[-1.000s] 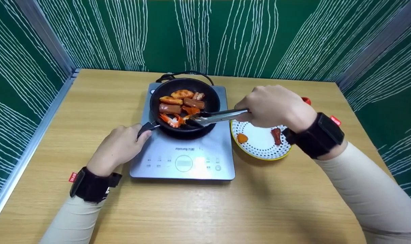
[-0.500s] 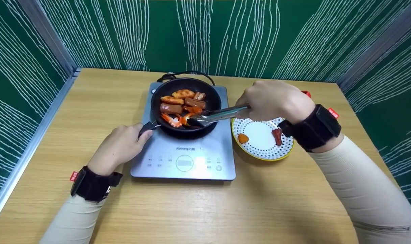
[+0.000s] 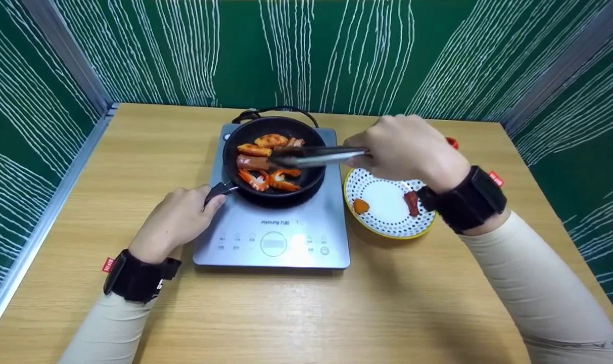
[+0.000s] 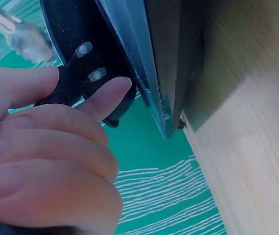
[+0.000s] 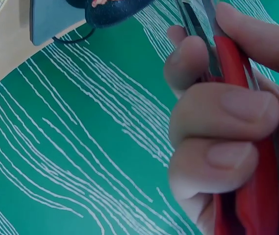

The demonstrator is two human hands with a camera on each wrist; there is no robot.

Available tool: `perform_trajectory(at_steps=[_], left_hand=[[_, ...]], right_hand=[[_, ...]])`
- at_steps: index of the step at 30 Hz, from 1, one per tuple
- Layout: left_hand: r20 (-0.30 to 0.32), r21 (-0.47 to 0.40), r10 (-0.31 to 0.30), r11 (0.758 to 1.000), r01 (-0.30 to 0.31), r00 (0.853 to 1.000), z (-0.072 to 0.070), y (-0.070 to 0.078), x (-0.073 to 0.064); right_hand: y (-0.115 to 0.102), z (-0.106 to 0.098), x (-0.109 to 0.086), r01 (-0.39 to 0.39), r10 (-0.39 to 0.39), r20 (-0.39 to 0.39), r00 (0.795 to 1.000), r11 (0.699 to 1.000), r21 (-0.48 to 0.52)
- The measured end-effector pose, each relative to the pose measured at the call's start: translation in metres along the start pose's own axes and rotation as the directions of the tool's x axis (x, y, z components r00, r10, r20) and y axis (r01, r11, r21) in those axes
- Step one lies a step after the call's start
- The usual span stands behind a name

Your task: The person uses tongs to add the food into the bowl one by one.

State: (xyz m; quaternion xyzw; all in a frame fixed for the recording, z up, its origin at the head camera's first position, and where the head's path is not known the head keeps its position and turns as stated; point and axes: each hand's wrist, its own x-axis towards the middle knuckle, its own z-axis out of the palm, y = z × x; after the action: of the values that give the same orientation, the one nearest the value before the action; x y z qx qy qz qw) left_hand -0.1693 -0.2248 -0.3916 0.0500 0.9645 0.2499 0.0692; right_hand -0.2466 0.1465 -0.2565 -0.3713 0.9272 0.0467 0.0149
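My left hand (image 3: 181,215) grips the black handle (image 3: 218,192) of a frying pan (image 3: 312,177), fingers curled round it in the left wrist view. The pan rests on an induction cooker (image 3: 245,242). My right hand (image 3: 405,149) holds metal tongs (image 3: 331,155), whose red handles (image 5: 235,68) are squeezed between fingers and thumb in the right wrist view. The blurred tong tips hover over the pan's middle and partly hide a brown piece of food. Around them lie shrimp (image 3: 282,180), a reddish-brown block (image 3: 252,162) and browned orange dumpling-like pieces (image 3: 271,140).
Right of the cooker stands a dotted plate (image 3: 387,230) with a yellow rim. It carries a small orange piece (image 3: 361,206) and a dark red piece (image 3: 412,203). A black cord (image 3: 286,107) loops behind the pan. Green walls (image 3: 437,60) enclose the wooden table (image 3: 266,313).
The tongs have lifted away from the shrimp at the pan's near side and swung toward its middle. Both shrimp now show. My left hand stays on the handle.
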Motion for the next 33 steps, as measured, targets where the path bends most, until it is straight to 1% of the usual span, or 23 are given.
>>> perform_trajectory(at_steps=[4,9,12,15,18,21,24,26,29,33], left_hand=[[-0.004,0.007,0.006,1.0,-0.006,1.0,0.0,0.0,-0.001],[-0.016,0.025,0.025,0.999,-0.024,1.0,0.0,0.0,-0.001],[-0.007,0.013,0.018,1.0,-0.018,1.0,-0.001,0.001,-0.001],[0.001,0.002,0.009,1.0,-0.009,1.0,-0.001,0.001,0.0],[0.004,-0.005,0.001,1.0,-0.001,1.0,0.0,0.0,-0.001],[0.007,-0.007,-0.006,1.0,0.006,1.0,0.001,-0.001,-0.001],[0.011,-0.008,-0.008,1.0,0.008,1.0,0.001,-0.001,0.0],[0.013,-0.007,-0.009,1.0,0.009,1.0,0.001,0.0,0.0],[0.012,-0.002,-0.013,1.0,0.013,1.0,0.001,0.0,0.0],[0.001,0.004,-0.013,1.0,0.013,1.0,0.001,-0.001,0.0]], right_hand=[[-0.006,0.012,0.002,0.039,-0.042,-0.046,0.998,0.997,-0.064],[-0.009,0.024,0.002,0.054,-0.066,-0.096,0.993,0.992,-0.118],[-0.007,0.028,0.0,0.047,-0.06,-0.103,0.993,0.991,-0.123],[-0.005,0.03,-0.002,0.037,-0.048,-0.091,0.995,0.993,-0.114],[-0.001,0.033,-0.005,0.059,-0.069,-0.099,0.993,0.993,-0.105],[0.007,0.038,-0.011,0.09,-0.101,-0.137,0.985,0.993,-0.082],[0.018,0.042,-0.022,0.094,-0.103,-0.196,0.975,0.994,-0.053],[0.026,0.044,-0.034,0.077,-0.083,-0.222,0.972,0.996,-0.036],[0.036,0.048,-0.054,0.034,-0.036,-0.241,0.97,0.999,-0.014],[0.051,0.058,-0.083,-0.012,0.014,-0.26,0.965,1.0,0.007]])
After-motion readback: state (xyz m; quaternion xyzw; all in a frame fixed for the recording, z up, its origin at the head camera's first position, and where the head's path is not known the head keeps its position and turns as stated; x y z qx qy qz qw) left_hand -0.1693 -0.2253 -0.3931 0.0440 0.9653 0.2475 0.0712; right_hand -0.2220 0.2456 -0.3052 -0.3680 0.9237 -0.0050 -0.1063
